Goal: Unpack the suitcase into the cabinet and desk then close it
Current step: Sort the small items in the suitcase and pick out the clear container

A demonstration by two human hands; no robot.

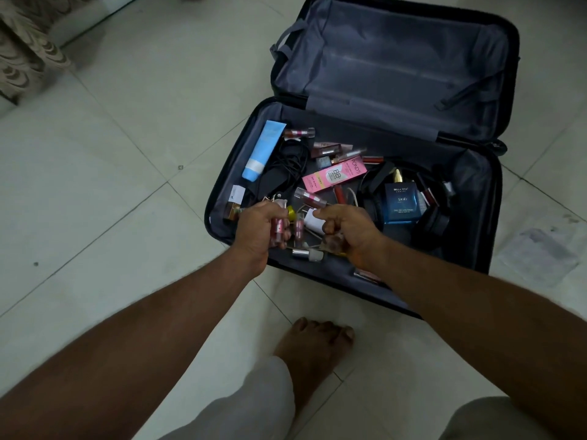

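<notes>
Suitcase (476, 198): lies open flat on the tiled floor (111, 185); far half shows bare grey lining, near half holds loose cosmetics and cables.
Left hand (257, 230): over the near-left corner of the near half, fingers curled round several small pink-capped tubes (279, 225), clamped on them.
Right hand (346, 230): just right of the left hand, near the near edge; fingers curled inward, with something brownish and crumpled at the palm. What it is cannot be told.
Blue tube (262, 150): lies along the left wall of the near half, white cap toward the near side.
Black cable (290, 163): coiled just right of the blue tube, touching it.
Pink box (333, 174): centre of the near half, lying flat and tilted, marked BB.
Blue perfume box (401, 201): right of centre, beside the right hand, gold cap at its far end.
Black headphones (432, 223): curve round the perfume box, toward the right wall.
Small lip products (309, 198): scattered between the pink box and both hands.
Bare foot (314, 347): on the floor by the suitcase's near edge.
</notes>
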